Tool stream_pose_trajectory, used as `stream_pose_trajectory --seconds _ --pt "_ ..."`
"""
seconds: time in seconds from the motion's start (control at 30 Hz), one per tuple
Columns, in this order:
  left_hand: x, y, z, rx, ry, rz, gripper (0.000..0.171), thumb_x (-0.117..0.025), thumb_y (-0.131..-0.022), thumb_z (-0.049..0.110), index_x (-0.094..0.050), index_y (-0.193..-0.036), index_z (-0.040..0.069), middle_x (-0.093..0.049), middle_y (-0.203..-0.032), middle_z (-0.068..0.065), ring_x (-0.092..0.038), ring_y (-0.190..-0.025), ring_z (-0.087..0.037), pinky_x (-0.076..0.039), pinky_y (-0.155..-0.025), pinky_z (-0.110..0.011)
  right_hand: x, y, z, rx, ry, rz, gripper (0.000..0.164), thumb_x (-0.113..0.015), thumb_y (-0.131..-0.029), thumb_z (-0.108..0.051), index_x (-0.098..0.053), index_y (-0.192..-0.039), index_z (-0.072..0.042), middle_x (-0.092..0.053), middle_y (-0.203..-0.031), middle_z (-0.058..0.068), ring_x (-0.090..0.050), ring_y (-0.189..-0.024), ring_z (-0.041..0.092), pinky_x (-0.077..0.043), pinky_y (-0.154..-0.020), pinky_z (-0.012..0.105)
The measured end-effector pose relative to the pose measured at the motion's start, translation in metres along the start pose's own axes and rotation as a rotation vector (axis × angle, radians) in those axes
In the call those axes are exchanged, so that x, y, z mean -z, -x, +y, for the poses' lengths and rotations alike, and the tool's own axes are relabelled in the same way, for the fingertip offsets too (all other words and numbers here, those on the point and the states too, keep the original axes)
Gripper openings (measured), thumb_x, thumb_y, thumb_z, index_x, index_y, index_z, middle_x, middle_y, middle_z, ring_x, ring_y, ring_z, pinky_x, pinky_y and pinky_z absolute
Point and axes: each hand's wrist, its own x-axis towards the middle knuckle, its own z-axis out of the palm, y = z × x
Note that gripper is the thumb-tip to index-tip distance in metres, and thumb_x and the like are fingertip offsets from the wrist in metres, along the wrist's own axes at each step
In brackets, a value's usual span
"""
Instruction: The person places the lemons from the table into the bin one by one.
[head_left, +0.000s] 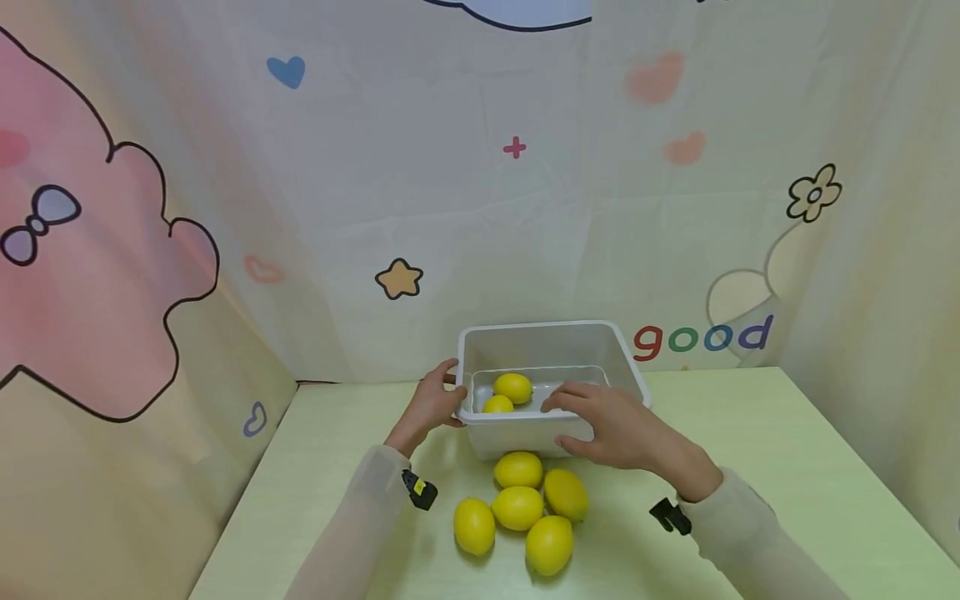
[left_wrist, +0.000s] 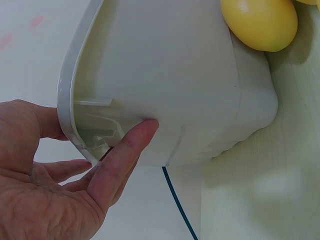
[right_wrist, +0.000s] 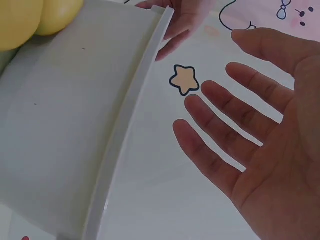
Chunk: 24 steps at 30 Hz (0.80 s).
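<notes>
A white plastic bin (head_left: 517,437) stands at the back of the table with two lemons inside: one lemon (head_left: 513,388) farther back, another lemon (head_left: 498,405) near the front wall. My left hand (head_left: 433,402) holds the bin's left rim; in the left wrist view its thumb and fingers lie on both sides of the rim (left_wrist: 67,95). Over the front right of the bin hovers my right hand (head_left: 618,425). Its fingers are spread and hold nothing, as the right wrist view shows. Several lemons (head_left: 518,508) lie on the table in front of the bin.
The pale green table (head_left: 337,475) reaches back to a printed curtain (head_left: 420,192) close behind the bin. Nearest to the front edge are a lemon (head_left: 474,527) on the left and a lemon (head_left: 549,546) to its right.
</notes>
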Motion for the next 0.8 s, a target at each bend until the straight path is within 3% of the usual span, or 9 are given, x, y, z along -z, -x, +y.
stream_pose_trajectory --seconds 0.23,0.8 --pt "0.000 -0.003 -0.001 0.011 -0.005 0.001 0.060 -0.055 -0.097 0.016 -0.033 -0.152 0.015 -0.048 -0.140 -0.023 -0.062 -0.112 -0.045 -0.062 -0.061 -0.036 -0.015 0.013 0.004 -0.022 -0.066 -0.091 0.033 -0.072 -0.087 -0.027 -0.064 -0.119 -0.023 -0.064 -0.119 -0.005 -0.062 -0.099 0.012 -0.056 -0.090 0.034" --pt "-0.001 -0.001 0.000 -0.002 -0.010 0.007 0.061 -0.055 -0.097 0.016 -0.033 -0.153 0.014 -0.049 -0.140 -0.024 -0.064 -0.108 -0.043 -0.062 -0.061 -0.036 -0.053 0.030 0.008 0.017 -0.055 -0.175 0.035 -0.076 -0.084 -0.028 -0.066 -0.117 -0.020 -0.064 -0.117 -0.004 -0.062 -0.103 0.017 -0.054 -0.092 0.039"
